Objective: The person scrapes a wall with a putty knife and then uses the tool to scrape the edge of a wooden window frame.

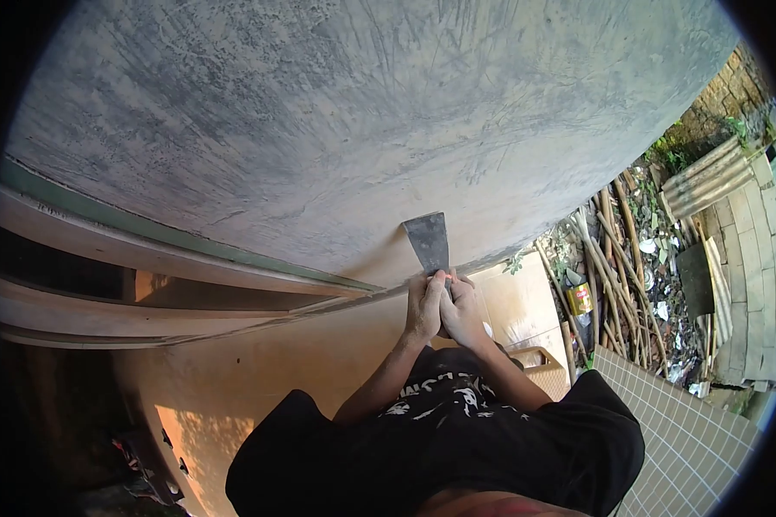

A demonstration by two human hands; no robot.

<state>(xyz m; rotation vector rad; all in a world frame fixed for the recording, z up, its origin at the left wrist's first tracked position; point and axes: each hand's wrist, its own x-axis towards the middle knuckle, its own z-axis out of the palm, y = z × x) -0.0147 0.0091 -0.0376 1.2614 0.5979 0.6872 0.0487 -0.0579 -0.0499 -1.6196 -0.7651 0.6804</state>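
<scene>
A wide, dark-bladed scraper (428, 241) points up at the grey, streaked wall (319, 129), its blade edge right at the wall surface in this view. Both hands are closed around its handle, close together in front of my chest. My left hand (424, 308) wraps it from the left, with the thumb near the base of the blade. From the right, my right hand (464, 312) grips it too, fingers pressed against the left hand. Most of the handle is hidden by the fingers; a bit of orange shows between them. Pale dust covers both hands.
A green-edged door or window frame (190, 231) runs along the left. Below lies a tan tiled floor (293, 366), with a tan plastic piece (543, 366) beside my right arm. Sticks (616, 276), litter and a yellow packet (580, 299) lie outside, past a tiled ledge (672, 431).
</scene>
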